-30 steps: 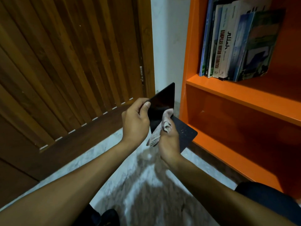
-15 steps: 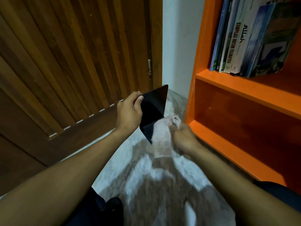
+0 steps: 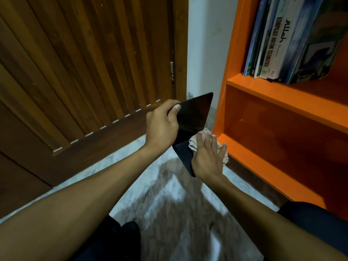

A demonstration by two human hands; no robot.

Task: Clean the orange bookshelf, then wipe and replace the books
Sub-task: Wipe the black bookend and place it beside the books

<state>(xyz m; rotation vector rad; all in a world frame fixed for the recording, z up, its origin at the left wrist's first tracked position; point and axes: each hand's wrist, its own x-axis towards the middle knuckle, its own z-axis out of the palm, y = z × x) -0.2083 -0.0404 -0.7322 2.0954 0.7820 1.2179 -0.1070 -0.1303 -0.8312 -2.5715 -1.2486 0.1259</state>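
1. The left hand [image 3: 162, 123] grips the upper cover of an open black book [image 3: 194, 117], thumb on the inside face and fingers curled behind it. This hold matches the one half a second ago.
2. The right hand [image 3: 208, 157] now lies flat with fingers straight, pressing a pale cloth [image 3: 195, 140] onto the lower cover. Half a second ago this hand was bunched and blurred at the cloth; a second ago it pinched the cloth against the upper cover.
3. The cloth shows at the fold of the book and past the fingertips, just beside the corner of the orange shelf [image 3: 263, 166].
4. The book is held above the marble floor [image 3: 160, 204], in front of the shelf's lower-left corner; its lower cover is mostly hidden by the right hand.
5. The view has shifted closer to the shelf than a second ago, so the row of books [image 3: 282, 44] on the upper board looms larger.
6. The lower compartment beside the hands holds nothing visible.
7. A slatted wooden door [image 3: 84, 72] stands at the left.
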